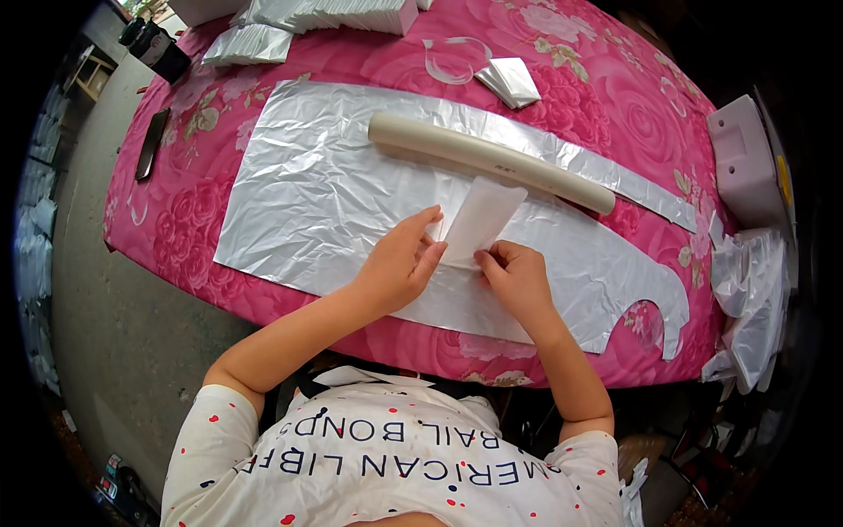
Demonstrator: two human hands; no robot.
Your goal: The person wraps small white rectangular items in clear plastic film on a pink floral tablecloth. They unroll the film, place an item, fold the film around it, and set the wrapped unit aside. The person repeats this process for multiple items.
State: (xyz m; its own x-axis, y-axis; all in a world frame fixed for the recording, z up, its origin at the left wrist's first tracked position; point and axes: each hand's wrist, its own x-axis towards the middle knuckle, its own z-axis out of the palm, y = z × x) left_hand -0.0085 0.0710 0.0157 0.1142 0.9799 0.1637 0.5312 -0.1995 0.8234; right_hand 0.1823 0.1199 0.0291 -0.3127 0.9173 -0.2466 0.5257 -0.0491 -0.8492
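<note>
A large, creased silvery-white plastic sheet [303, 184] lies spread over the table, with a rounded cut-out at its right end. Above its middle stands a narrow, folded, translucent white piece [486, 213], tilted up to the right. My right hand [518, 279] pinches the lower right corner of this folded piece between thumb and fingers. At the piece's left edge is my left hand [395, 266], thumb and fingers stretched and apart, the thumb tip touching or very near the edge. Just beyond both hands a long beige tube [492, 161] rests across the sheet.
A pink flowered cloth [189, 220] covers the table. Folded silvery packets [511, 83] and stacked white packets [351, 16] lie at the far side. A black bottle [156, 50] and a dark phone-like object [152, 145] are at left. Clear plastic bags [751, 294] hang at right, by a white box [746, 154].
</note>
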